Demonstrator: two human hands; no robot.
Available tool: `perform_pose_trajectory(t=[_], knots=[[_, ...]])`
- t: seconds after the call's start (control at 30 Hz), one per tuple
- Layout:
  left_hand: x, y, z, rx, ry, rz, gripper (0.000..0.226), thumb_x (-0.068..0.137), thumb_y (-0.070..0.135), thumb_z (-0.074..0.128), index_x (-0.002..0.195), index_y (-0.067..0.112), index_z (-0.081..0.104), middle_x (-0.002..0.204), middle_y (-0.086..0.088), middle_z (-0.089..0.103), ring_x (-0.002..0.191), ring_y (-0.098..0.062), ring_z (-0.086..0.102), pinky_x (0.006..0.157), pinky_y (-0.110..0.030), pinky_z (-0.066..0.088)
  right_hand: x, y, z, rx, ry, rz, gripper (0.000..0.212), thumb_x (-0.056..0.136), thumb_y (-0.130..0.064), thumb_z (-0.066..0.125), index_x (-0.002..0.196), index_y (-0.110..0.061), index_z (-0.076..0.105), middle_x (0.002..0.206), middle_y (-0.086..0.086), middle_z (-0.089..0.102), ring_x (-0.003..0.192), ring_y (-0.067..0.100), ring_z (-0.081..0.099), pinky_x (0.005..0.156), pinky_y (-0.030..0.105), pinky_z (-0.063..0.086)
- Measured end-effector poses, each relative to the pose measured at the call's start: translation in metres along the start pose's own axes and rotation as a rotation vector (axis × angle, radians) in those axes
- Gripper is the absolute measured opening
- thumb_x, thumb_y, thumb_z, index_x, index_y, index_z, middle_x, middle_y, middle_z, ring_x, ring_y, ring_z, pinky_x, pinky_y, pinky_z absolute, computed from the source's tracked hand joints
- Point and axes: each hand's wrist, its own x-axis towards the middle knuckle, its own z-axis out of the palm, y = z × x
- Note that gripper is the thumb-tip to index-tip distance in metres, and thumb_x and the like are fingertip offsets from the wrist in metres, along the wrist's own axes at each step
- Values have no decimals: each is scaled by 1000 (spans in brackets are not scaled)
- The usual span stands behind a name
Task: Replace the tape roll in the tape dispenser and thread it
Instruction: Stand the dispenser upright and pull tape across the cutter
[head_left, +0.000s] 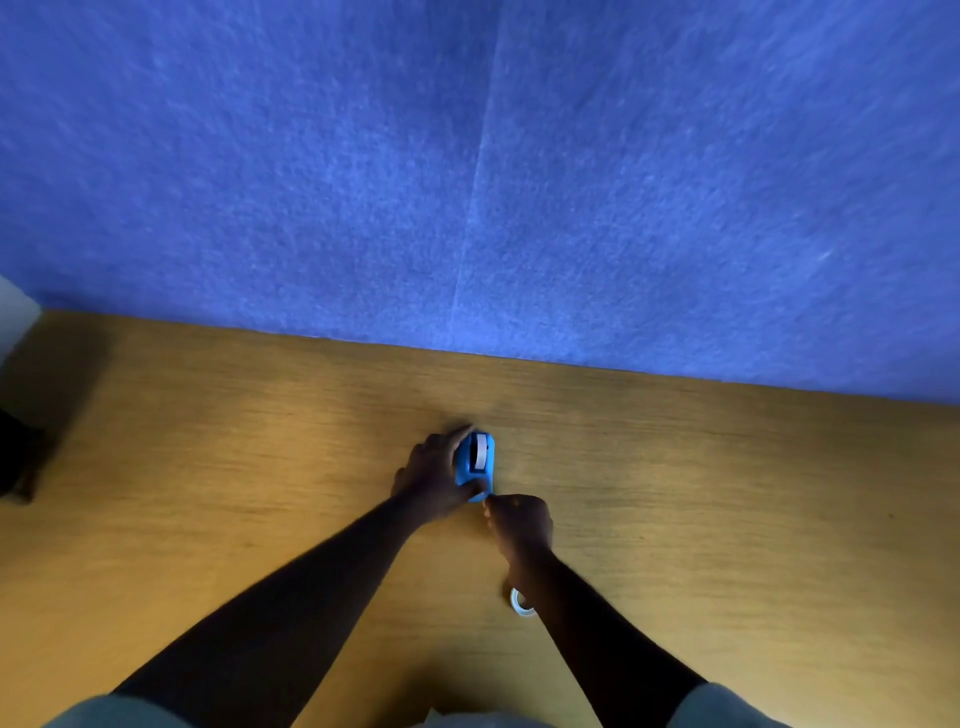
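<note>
Roll (481, 451) seated in dispenser (475, 467), I judge; left hand (434, 475) grips it, right hand (519, 519) pinching at cutter end, tape unseen; threading left.

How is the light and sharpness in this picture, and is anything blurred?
Head view: dim, warm light on the wooden table; both hands in deep shade; left hand slightly motion-blurred beside the blue dispenser; wide-angle lens bends the blue wall edge.

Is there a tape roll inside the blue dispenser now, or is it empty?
A roll is in. A white roll shows in the blue dispenser, which the left hand holds. Another roll lies on the table.
</note>
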Motion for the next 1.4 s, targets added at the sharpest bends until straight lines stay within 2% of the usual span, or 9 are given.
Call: perform_pose_trajectory(t=[0.17,0.33,0.47,0.57,0.67,0.83,1.0,1.1,1.4], knots=[[-12,-11,4,119,-28,25,90,90,60,58,158,40,3,158,2,34,141,-26,38,106,-53,44,5,-4,-7,-74,40,-58,33,79,-38,69,57,-14,69,51,-2,61,52,18,55,51,26,40],[-18,-18,5,100,-56,66,105,84,56,68,160,34,-2,162,4,30,146,-23,34,114,-47,39,9,-17,-11,0,48,-68,28,80,-27,60,59,-9,65,57,5,60,54,21,48,55,29,40],[-16,-19,5,-18,-106,43,108,79,38,80,161,22,11,165,1,25,150,-20,28,120,-37,31,16,-21,-13,81,22,-98,22,85,-22,59,74,-9,74,77,19,74,64,24,56,61,35,46],[-15,-11,1,-216,-110,-18,98,76,14,77,158,19,24,160,-3,34,143,-20,38,108,-27,40,21,-22,-13,146,-9,-115,23,87,-19,59,75,-7,73,76,17,72,70,22,56,64,37,46],[-16,-1,-6,-471,-75,-96,79,80,2,65,153,19,39,149,-5,51,127,-19,55,100,-37,53,26,-26,-11,202,-88,-142,24,90,-13,58,76,-12,77,87,20,76,78,25,64,72,40,53],[-14,7,-6,-711,-66,-147,44,91,2,57,133,13,63,120,-8,73,114,-26,68,104,-50,52,27,-29,-8,215,-174,-174,32,96,-7,52,95,-15,83,95,11,81,100,35,75,95,57,60],[-9,10,-3,-759,-23,-198,47,89,-6,53,131,11,65,116,-11,74,114,-29,68,103,-46,53,28,-30,-8,212,-162,-212,31,95,-4,51,92,-10,82,99,22,78,107,47,69,94,65,56],[-3,9,-5,-735,-10,-207,50,88,-8,51,132,12,64,119,-12,73,115,-30,67,105,-49,51,30,-34,-7,213,-161,-218,29,95,-5,51,93,-7,80,102,25,76,109,49,67,91,59,57],[3,10,-10,-718,-26,-255,57,85,-8,52,136,16,61,120,-7,70,113,-23,66,102,-42,53,33,-45,-7,237,-176,-180,38,99,-6,52,81,-25,79,95,11,80,101,36,75,94,58,59]])
